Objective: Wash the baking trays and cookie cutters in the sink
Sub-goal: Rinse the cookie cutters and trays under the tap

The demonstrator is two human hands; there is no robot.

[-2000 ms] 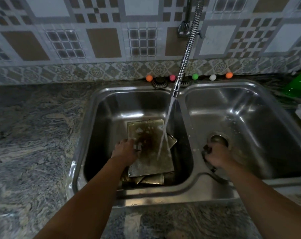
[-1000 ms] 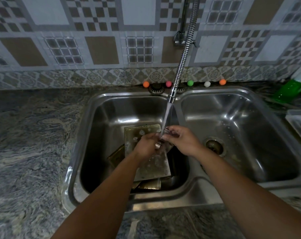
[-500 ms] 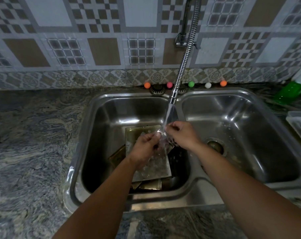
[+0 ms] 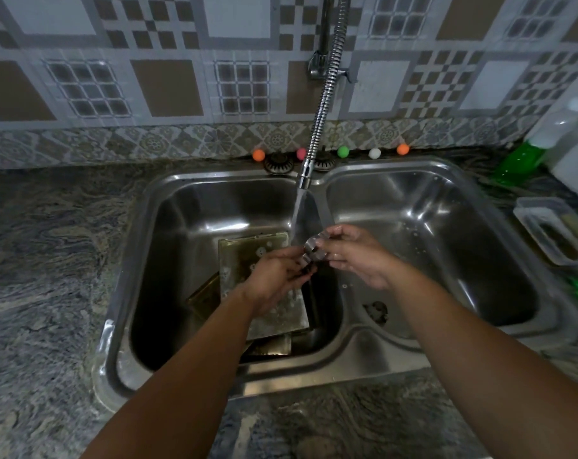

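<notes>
A small metal cookie cutter (image 4: 314, 249) is held between both hands under the running water from the flexible tap (image 4: 324, 94). My right hand (image 4: 357, 256) pinches it from the right. My left hand (image 4: 277, 276) holds its lower left side, fingers curled around it. Below them, several stained baking trays (image 4: 241, 256) lie stacked in the left basin of the steel double sink (image 4: 138, 260). The hands hide part of the top tray.
The right basin holds a dark bit by its drain (image 4: 375, 311). Coloured balls (image 4: 343, 151) line the sink's back rim. A green soap bottle (image 4: 526, 154) and a clear plastic container (image 4: 552, 233) stand on the granite counter at right.
Two seconds ago my left hand was on the trays and my right in the right basin. Both hands then met under the water, and the cutter has since shifted slightly right.
</notes>
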